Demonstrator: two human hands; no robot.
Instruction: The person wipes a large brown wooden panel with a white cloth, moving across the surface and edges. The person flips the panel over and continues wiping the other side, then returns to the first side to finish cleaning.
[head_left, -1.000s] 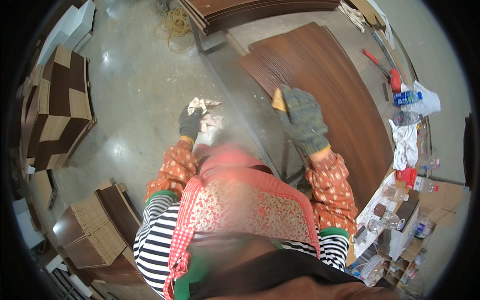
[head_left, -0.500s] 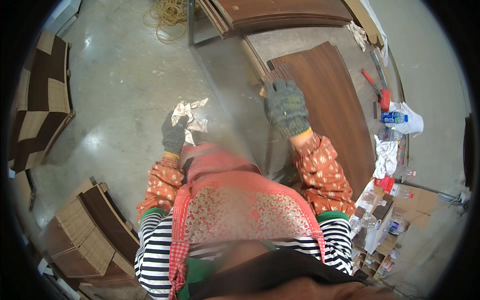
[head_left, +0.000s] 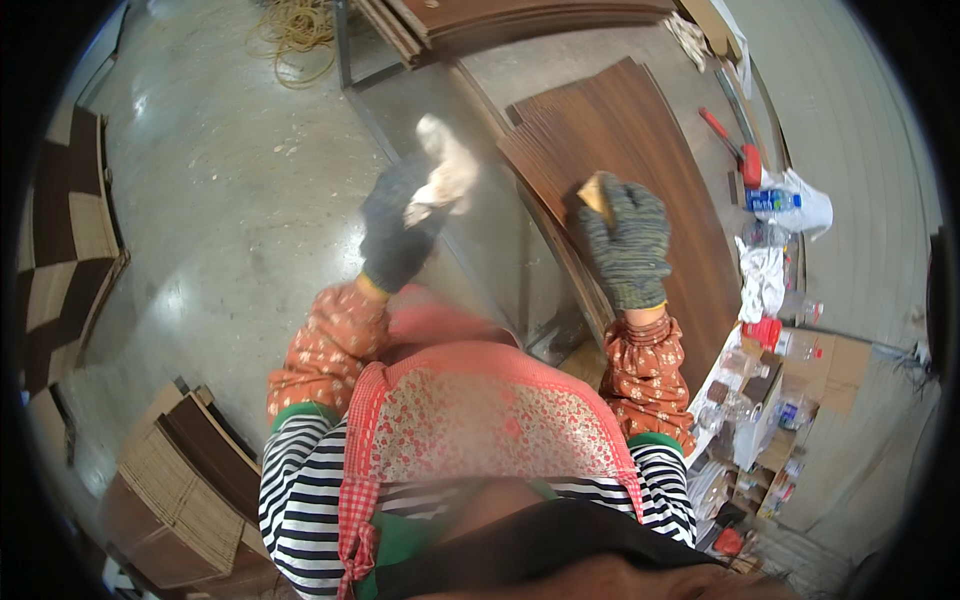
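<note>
The left hand [head_left: 400,225], in a dark knit glove, is raised above the concrete floor [head_left: 230,230] with its fingers [head_left: 425,190] curled shut around a crumpled whitish rag [head_left: 445,170], which sticks out above the glove and is blurred. The right hand [head_left: 628,240], in a grey-green speckled glove, lies palm down on the stack of dark brown wood-grain panels [head_left: 640,150] that rests on the surface; its fingers [head_left: 640,205] are bent over a small tan block [head_left: 597,190] (only one corner shows, so how tightly it is gripped cannot be told) pressed against the top panel near its left edge. To the right of the panels, a clear plastic bottle with a blue label [head_left: 770,200] lies beside a white plastic bag [head_left: 805,205], with a red-handled tool [head_left: 735,150] just above them and a white cloth [head_left: 762,275] below. Lower down, a small red container [head_left: 765,332] sits next to an open brown cardboard box [head_left: 835,365], and more small bottles and packets crowd the lower right. At the left edge lie stacks of checkered brown and tan pieces [head_left: 65,230]. Since half a second ago the left hand has lifted, bringing the rag up and closer to the panels, while the right hand has stayed on the top panel with the block.
</note>
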